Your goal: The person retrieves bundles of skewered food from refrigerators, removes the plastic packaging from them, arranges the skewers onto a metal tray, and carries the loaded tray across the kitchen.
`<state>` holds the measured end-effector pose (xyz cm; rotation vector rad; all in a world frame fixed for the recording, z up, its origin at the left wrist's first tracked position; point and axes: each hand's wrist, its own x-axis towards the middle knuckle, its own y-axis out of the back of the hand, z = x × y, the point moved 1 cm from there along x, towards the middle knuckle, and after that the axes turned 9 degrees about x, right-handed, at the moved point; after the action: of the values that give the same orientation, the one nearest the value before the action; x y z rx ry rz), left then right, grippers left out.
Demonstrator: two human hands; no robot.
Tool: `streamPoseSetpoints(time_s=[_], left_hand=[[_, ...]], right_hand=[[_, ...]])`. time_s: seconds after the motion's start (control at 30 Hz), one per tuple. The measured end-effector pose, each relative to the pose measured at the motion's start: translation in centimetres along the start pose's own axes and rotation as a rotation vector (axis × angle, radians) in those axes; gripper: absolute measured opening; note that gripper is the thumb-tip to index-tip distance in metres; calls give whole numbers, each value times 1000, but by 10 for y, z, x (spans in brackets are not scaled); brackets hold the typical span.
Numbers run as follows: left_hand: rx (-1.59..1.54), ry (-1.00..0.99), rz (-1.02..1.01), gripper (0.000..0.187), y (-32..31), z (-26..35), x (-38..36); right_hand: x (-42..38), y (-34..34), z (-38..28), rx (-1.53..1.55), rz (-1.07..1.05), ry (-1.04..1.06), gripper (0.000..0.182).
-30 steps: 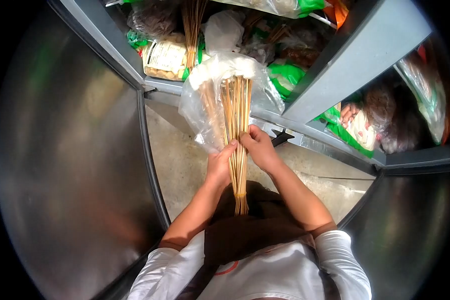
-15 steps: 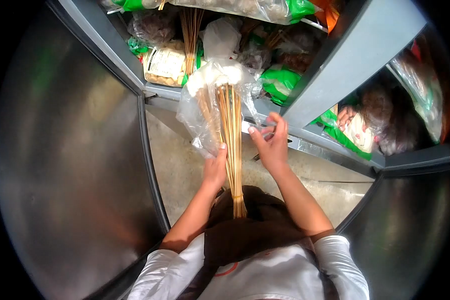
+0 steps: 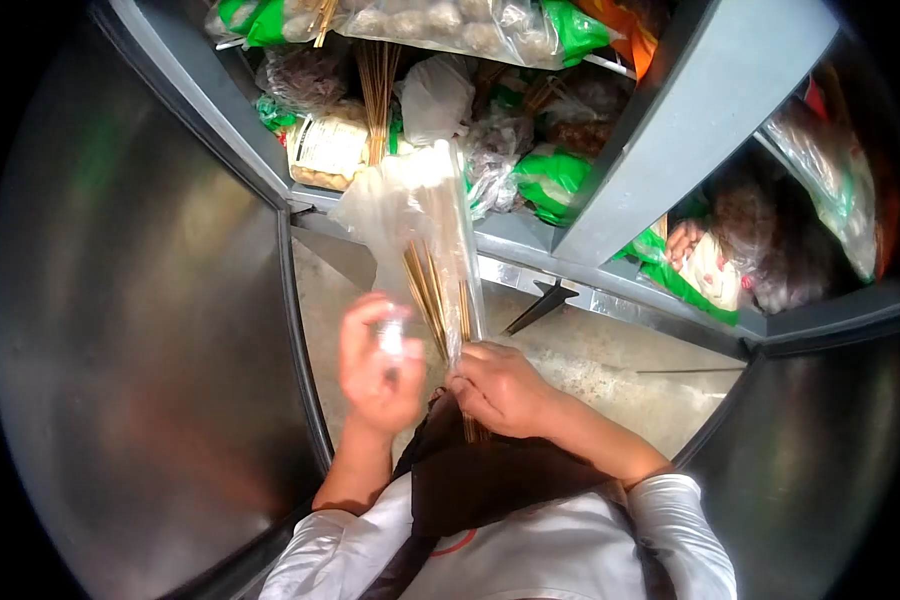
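Note:
A bundle of thin wooden skewers (image 3: 425, 285) with pale pieces at the far ends runs from the freezer's edge down to my apron. A clear plastic bag (image 3: 448, 215) covers most of the bundle, pulled down along it. My right hand (image 3: 505, 388) is closed on the bag's lower end, around the skewers. To the left of the bundle, my left hand (image 3: 382, 365) is raised and smeared by motion. Something whitish and shiny shows at its fingers, too blurred to name. The lower ends of the skewers are partly hidden behind my right hand.
An open freezer holds bags of food, including a labelled pack (image 3: 328, 145), more skewers (image 3: 378, 95), a green-and-clear bag (image 3: 555, 180) and a bag of round pale pieces (image 3: 440, 25). A grey divider (image 3: 690, 110) separates two compartments. Dark doors (image 3: 160, 300) stand open on both sides.
The bag now reaches down the bundle, where the skewers were bare before. My right hand has come down onto it and closed. My left hand has left the skewers and moved left.

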<state>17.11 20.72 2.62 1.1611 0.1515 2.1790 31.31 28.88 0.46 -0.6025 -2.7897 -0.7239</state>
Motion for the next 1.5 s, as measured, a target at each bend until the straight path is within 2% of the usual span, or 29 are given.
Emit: streamPoseSetpoints(time_s=[0.03, 0.07, 0.1, 0.13, 0.23, 0.37, 0.43, 0.5, 0.57, 0.6, 0.67, 0.7, 0.73, 0.8, 0.83, 0.9, 1.0, 1.07, 1.1, 1.17, 1.2, 1.27, 1.4, 1.47, 1.5], left_hand=[[3, -24, -68, 5, -3, 8, -1], [8, -50, -136, 1, -4, 13, 0], [12, -53, -131, 1, -3, 13, -3], [-22, -7, -164, 7, -4, 10, -7], [-8, 31, -192, 19, -7, 6, -11], [224, 40, -152, 29, -5, 20, -11], [247, 86, -183, 27, 0, 26, -12], [266, 130, -221, 25, 2, 28, -15], [-35, 405, -330, 19, 0, 23, -18], [-38, 396, -335, 19, -4, 18, -18], [-145, 238, -132, 14, -14, 0, -20], [-283, 305, -100, 10, -17, -9, -24], [-286, 297, -101, 10, -17, -16, -25], [-454, 528, -268, 7, -16, -28, -32], [-453, 527, -267, 7, -18, -35, -36], [-818, 838, -305, 12, -24, -48, -43], [-962, 902, -404, 18, -28, -34, -35], [-1007, 888, -391, 22, -28, -40, -38], [-1050, 871, -383, 27, -27, -42, -39], [-1017, 883, -395, 32, -26, -38, -33], [-982, 895, -410, 37, -24, -35, -29], [-995, 886, -439, 41, -22, -31, -26], [-1052, 846, -474, 48, -21, -36, -28], [-1067, 851, -495, 48, -22, -41, -32], [-1083, 853, -515, 47, -22, -43, -32]], right_hand=[[-2, 1, 2, -4, -4, 7, 8], [-4, 6, 4, 156, 55, -12, 5], [-7, 11, 6, 318, 115, -34, 13], [-10, 17, 8, 317, 114, -30, 13], [-19, 34, 18, 532, 100, -89, 33], [-17, 34, 22, 592, 110, -106, 36], [-6, 36, 16, 599, 91, -40, 37], [10, 39, 5, 638, 51, -69, 34], [21, 37, 2, 671, 12, -95, 32], [25, 36, 3, 709, -9, -76, 33], [33, 36, 3, 745, -22, -53, 33], [36, 35, 2, 750, -62, -44, 36], [40, 36, 2, 751, -102, -30, 40], [43, 38, 2, 741, -136, -38, 45], [45, 38, 1, 734, -177, -51, 50], [48, 41, -1, 723, -217, -60, 56], [51, 47, -3, 690, -248, -82, 54], [52, 46, 4, 354, -293, 38, 42], [52, 42, 7, 354, -295, 37, 42], [50, 32, 11, -59, -102, 178, 28], [51, 30, 12, -59, -105, 177, 28], [52, 28, 11, -309, 46, 325, 29], [51, 20, 1, -376, 90, 276, 27], [52, 18, -2, -439, 84, 130, 26], [52, 19, -2, -440, 83, 129, 26]])
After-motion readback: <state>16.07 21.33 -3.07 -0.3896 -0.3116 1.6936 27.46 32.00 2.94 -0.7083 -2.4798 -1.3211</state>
